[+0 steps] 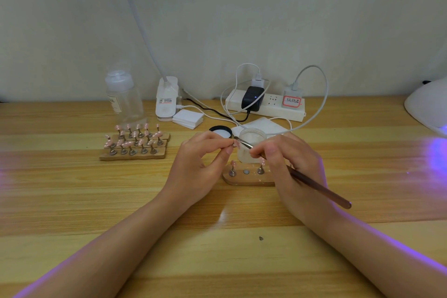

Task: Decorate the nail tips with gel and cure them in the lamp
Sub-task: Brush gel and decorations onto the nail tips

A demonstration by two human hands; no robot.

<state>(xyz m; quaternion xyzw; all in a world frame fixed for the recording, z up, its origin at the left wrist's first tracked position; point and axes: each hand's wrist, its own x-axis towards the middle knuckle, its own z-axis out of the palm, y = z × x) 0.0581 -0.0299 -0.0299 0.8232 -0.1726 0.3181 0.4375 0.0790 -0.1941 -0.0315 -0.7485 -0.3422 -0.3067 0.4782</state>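
Two bare forearms reach in from the bottom corners of the frame over a striped light-wood desk (72,189) and meet near the centre. The left hand (198,164) pinches a small pink nail tip on a stem (235,144) between thumb and fingertips, its grip clamped on it. The right hand (285,164) holds a long brown-handled brush (319,189), fingers curled tight round the shaft, with the bristle end touching the pink tip.

Just behind the hands stands an open frosted round jar (251,139), and its black lid (220,131) lies beside it to the left. Just below the jar, a small oblong wooden stand (246,178) carries two more pink tips on metal pegs.

At centre left, a stepped wooden rack (135,149) holds three rows of pink tips. Behind it stand a clear plastic bottle (123,99) and a white clip lamp base (167,99).

At upper centre, against the wall, a white power strip (266,106) carries several plugs and looping cables. At the right edge, a white domed curing lamp (428,104) casts violet light onto the desk.
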